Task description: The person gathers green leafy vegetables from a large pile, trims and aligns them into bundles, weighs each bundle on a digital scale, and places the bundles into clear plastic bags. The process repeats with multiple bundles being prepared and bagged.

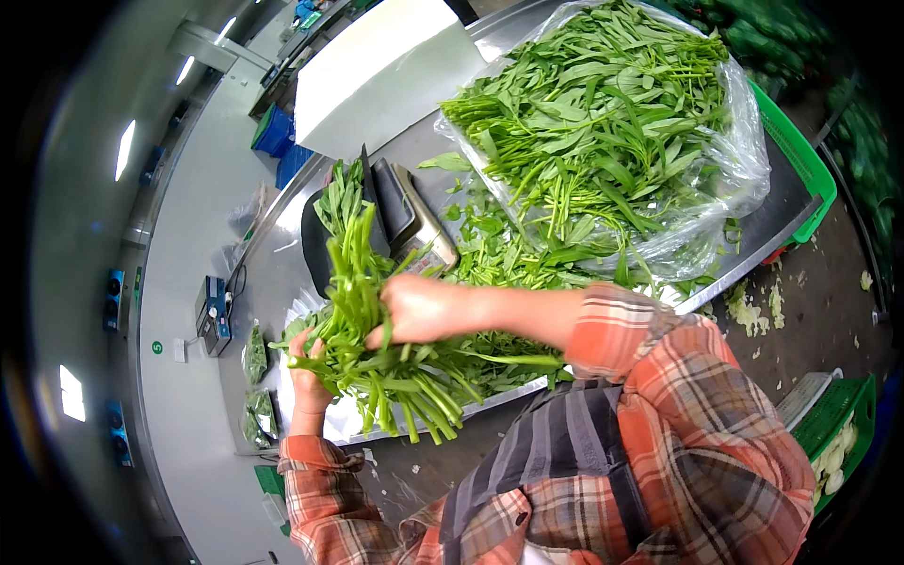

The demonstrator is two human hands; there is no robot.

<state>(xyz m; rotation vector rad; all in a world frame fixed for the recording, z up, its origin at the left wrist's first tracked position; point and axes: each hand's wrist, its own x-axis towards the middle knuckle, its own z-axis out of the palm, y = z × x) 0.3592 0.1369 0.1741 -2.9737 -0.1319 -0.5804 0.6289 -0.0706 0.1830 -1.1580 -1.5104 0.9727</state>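
Observation:
A bunch of long-stemmed leafy greens, probably water spinach point(417, 399), is held between my two hands above the steel table's near edge. My left hand point(311, 374) grips the bunch from its left side, the fingers partly covered by leaves. Slightly blurred, my right hand point(420, 311) is closed at the bunch's upper right, around stems whose cut ends point up. Just beyond stands a weighing scale point(424, 215) with a black pan point(314, 236); more greens point(342, 194) show at the pan, partly hidden by the stems.
A large heap of greens point(586, 127) lies on clear plastic point(734, 183) at the right of the steel table point(272, 268). Loose leaves surround it. A white box point(388, 78) stands behind the scale. Packed greens point(258, 417) and an electrical device point(214, 318) sit at left.

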